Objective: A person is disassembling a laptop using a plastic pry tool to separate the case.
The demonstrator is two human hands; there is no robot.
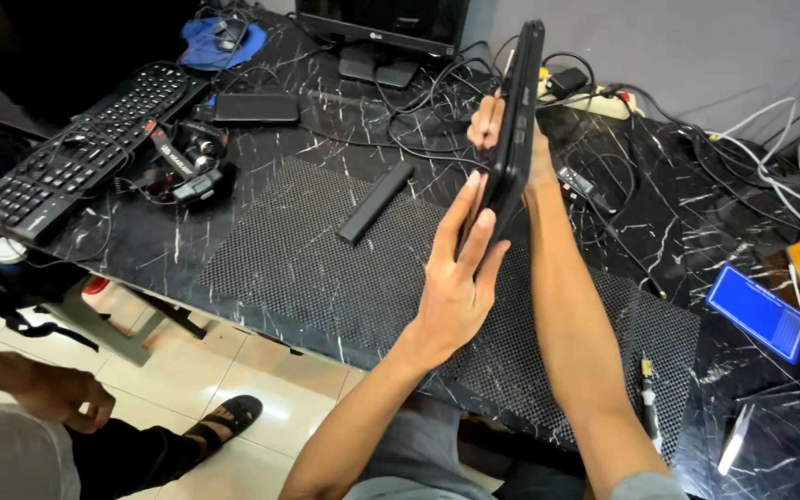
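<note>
Left hand point(456, 282) grip pinches closed black laptop point(516, 120) at its lower edge; right hand point(502, 130) grip clamps higher up, laptop upright above counter point(261, 185).

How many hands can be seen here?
3. The person's left hand grips the lower edge of the upright closed black laptop, the right hand grips higher up behind it, and another person's hand rests at lower left.

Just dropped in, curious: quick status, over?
Left hand and right hand both grip closed black laptop, held on edge above mesh mat. Black battery bar lies beneath. Nothing blocking.
</note>
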